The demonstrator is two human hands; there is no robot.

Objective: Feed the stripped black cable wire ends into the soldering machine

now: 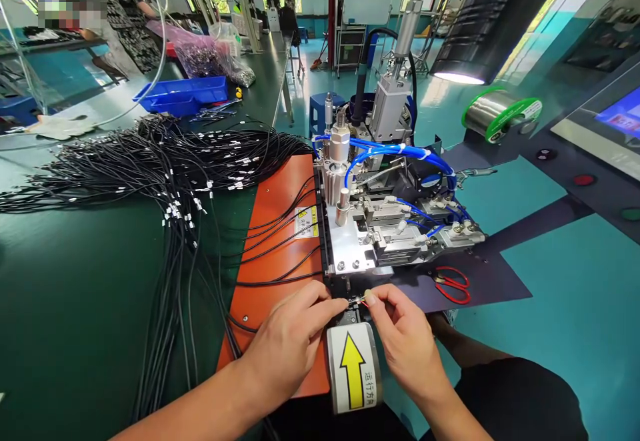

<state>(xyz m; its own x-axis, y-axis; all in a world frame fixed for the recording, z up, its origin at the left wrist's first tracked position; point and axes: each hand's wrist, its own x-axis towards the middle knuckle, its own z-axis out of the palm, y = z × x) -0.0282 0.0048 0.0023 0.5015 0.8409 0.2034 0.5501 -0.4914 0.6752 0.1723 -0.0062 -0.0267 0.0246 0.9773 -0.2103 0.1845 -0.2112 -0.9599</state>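
"At the lower centre of the frame, what do the two hands hold?"

"The left hand [295,334] pinches a small cable end [353,301] between thumb and finger, and the right hand [407,337] grips the thin wires [365,303] at its tip, a red one among them. Their finer detail is too small to tell."

"Where does that cable end sit?"

"Between the two hands, just below the front edge of the metal machine [350,244] and above the drum-shaped part [370,351] with the yellow arrow [354,371]."

"And on the left of the frame?"

"Black cables [280,283] cross the orange plate [265,254]. A wide heap of cables [120,161] with pale tips lies on the dark green worktop [75,294], one bunch trailing to the bottom edge. Behind the heap is a blue tray [200,89], and another person [133,24] is at the upper left."

"What about the right side?"

"Red-handled scissors [453,285] lie on a dark panel [500,281] beside the machine. Higher up there's a green-rimmed spool [500,119] of silvery wire, near a lit black lamp [480,21]"
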